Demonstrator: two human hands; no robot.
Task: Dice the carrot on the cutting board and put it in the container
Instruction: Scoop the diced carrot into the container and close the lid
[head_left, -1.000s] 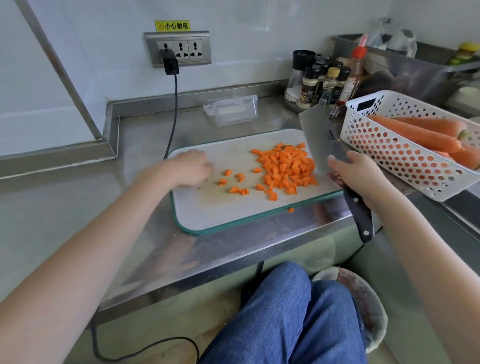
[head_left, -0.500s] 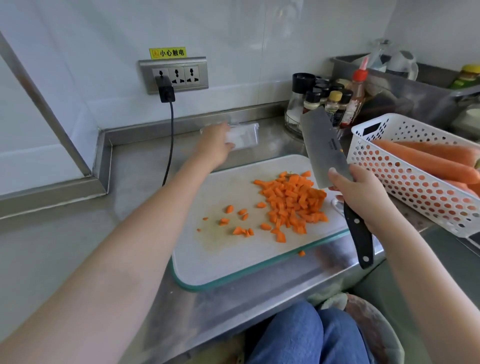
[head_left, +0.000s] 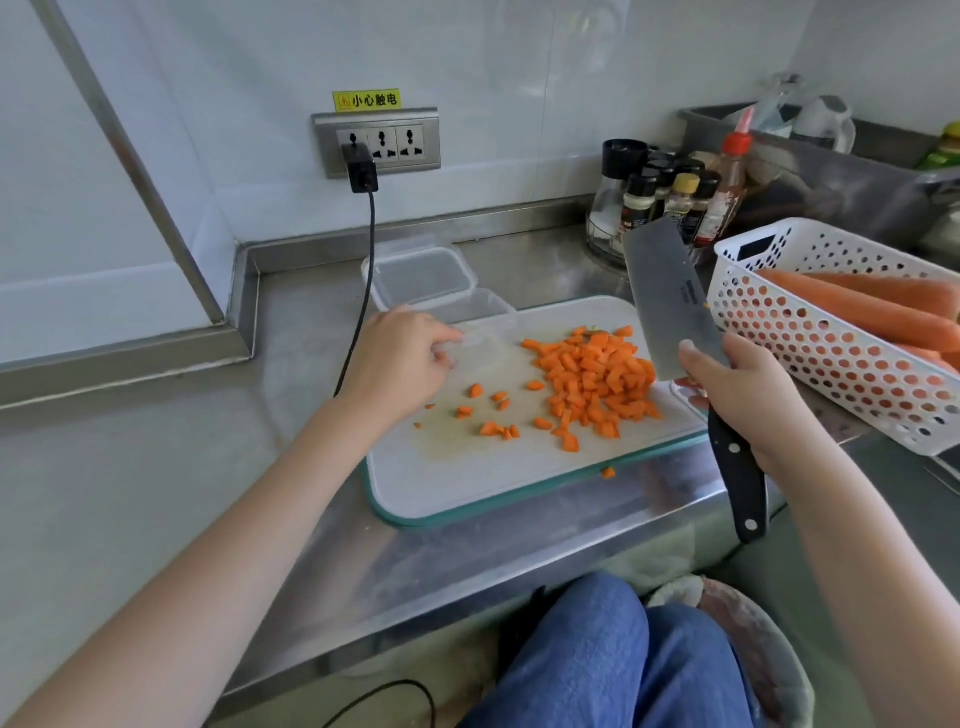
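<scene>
A pile of diced carrot (head_left: 592, 379) lies on the right half of the white cutting board (head_left: 467, 467), with a few loose pieces to its left. My left hand (head_left: 400, 358) pinches the rim of a clear plastic container (head_left: 467, 317), which sits blurred at the board's back edge. Its clear lid (head_left: 421, 273) lies just behind it on the counter. My right hand (head_left: 748, 395) grips a cleaver (head_left: 670, 301) by the handle. The blade points up and away, right of the pile.
A white perforated basket (head_left: 831, 364) with whole carrots (head_left: 857, 306) stands at the right. Spice bottles (head_left: 665, 197) and a metal tub (head_left: 831, 176) are behind it. A black power cord (head_left: 358, 312) runs down beside the board. One carrot piece (head_left: 608, 473) lies on the steel counter edge.
My left hand left the board, reached back to the clear container and has drawn it forward to the board's back edge. The cleaver stays raised in my right hand.
</scene>
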